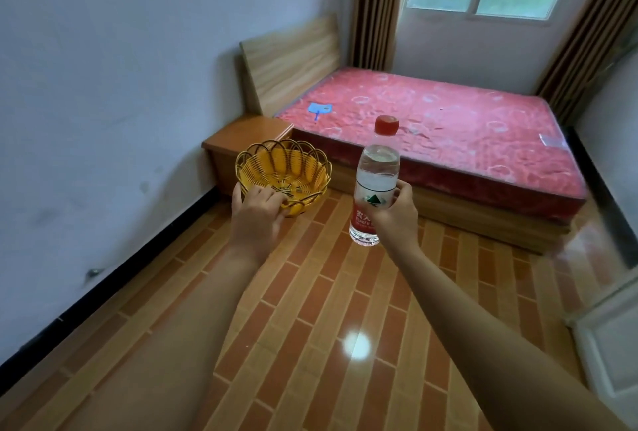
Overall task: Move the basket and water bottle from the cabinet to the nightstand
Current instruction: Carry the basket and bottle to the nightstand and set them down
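Observation:
My left hand (258, 210) grips the near rim of a yellow woven basket (286, 171) with dark wire loops, held in the air in front of me. My right hand (397, 214) is wrapped around the lower half of a clear water bottle (376, 175) with a red cap and a red-and-white label, held upright. The orange wooden nightstand (248, 132) stands beyond the basket, against the left wall beside the bed. The basket hides part of the nightstand's front.
A bed with a red patterned mattress (448, 126) and wooden headboard (290, 61) fills the far side. A small blue object (319, 108) lies on the mattress. Glossy brick-pattern floor (328, 309) lies between me and the nightstand. A white door or cabinet edge (607, 337) is at right.

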`<state>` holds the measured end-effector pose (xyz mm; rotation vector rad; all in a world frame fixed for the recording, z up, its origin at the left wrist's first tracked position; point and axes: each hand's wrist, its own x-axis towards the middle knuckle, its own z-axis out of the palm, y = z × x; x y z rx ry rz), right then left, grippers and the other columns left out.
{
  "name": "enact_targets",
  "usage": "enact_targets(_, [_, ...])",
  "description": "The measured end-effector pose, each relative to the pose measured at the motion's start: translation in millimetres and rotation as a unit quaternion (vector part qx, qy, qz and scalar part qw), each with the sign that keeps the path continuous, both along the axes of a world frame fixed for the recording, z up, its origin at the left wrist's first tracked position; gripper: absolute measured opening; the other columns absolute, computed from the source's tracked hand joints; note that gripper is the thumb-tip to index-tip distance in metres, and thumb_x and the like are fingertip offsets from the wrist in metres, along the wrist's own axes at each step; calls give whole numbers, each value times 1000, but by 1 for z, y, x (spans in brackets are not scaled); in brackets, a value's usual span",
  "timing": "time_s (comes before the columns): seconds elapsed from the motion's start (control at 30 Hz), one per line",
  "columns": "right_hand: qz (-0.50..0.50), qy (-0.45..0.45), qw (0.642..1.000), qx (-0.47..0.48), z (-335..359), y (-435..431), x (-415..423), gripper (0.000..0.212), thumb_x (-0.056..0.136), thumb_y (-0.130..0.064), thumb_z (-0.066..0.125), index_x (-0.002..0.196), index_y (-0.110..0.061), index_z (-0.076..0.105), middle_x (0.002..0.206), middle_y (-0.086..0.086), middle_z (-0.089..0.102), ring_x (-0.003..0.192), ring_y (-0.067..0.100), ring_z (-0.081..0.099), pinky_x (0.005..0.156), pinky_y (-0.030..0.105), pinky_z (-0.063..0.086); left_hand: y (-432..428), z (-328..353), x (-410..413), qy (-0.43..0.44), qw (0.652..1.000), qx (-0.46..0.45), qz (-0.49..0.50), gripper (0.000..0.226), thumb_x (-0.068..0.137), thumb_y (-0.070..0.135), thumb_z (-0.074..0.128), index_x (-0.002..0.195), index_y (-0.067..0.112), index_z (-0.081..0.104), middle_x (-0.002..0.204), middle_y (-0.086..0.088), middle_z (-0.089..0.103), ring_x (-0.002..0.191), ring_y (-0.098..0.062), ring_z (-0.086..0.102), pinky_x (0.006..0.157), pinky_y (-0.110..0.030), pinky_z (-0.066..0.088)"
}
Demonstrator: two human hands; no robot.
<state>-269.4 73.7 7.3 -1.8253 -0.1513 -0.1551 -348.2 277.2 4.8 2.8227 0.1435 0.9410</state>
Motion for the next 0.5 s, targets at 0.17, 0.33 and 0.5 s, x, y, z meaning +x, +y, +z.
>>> enact_targets(0.17, [11, 2, 1000, -11, -8, 23, 60, 65, 69, -20, 79, 121, -10, 41, 121, 14, 56, 110, 27, 56, 94, 45, 50, 26, -8, 52, -1, 1000, -13, 18, 15, 74, 8, 73, 88, 7, 67, 85, -10, 68, 89, -33, 60, 101, -63, 31])
enact_targets(0.33, [27, 4, 1000, -11, -15, 47, 141, 64, 70, -21, 79, 121, -11, 41, 118, 12, 57, 104, 21, 57, 92, 43, 51, 52, -17, 126, -5, 999, -18, 32, 15, 74, 8, 73, 88, 8, 67, 85, -10, 68, 90, -33, 60, 101, -63, 30])
enact_targets(0.5, [45, -10, 999, -18, -15, 75, 235, 64, 70, -21, 78, 121, -10, 42, 119, 13, 58, 110, 25, 57, 90, 36, 49, 79, -12, 212, -1, 998, -16, 55, 16, 73, 9, 74, 86, 9, 66, 85, -9, 68, 90, -33, 60, 100, -62, 33])
